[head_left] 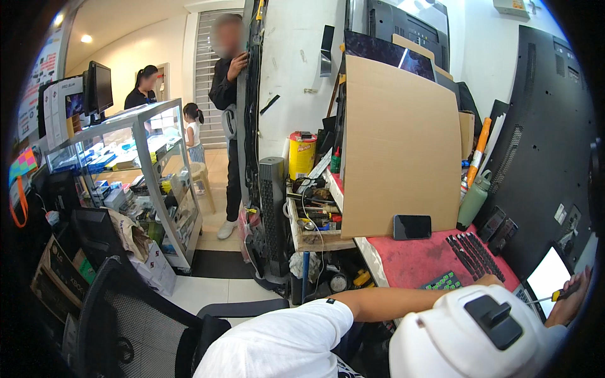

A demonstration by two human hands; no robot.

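Observation:
My left hand [490,281] is at the near edge of a red mat [403,258], by a black keyboard [476,255]. A white rounded casing with a black catch [469,327] hides most of this hand, and its fingers cannot be made out. At the far right, my right hand [572,302] is closed around the yellow and black handle of a screwdriver [559,294]. The shaft points left across the bright screen of a laptop [547,276]. Beside the keyboard lies a green-keyed pad [443,281]. The laptop's lower part is hidden.
A dark phone [411,227] leans on a cardboard sheet [403,145]. A green bottle [474,200] stands near a large black panel [542,145]. Tools fill a wooden shelf [315,239]. Behind are a mesh chair [135,321], a glass display case [142,145] and several people.

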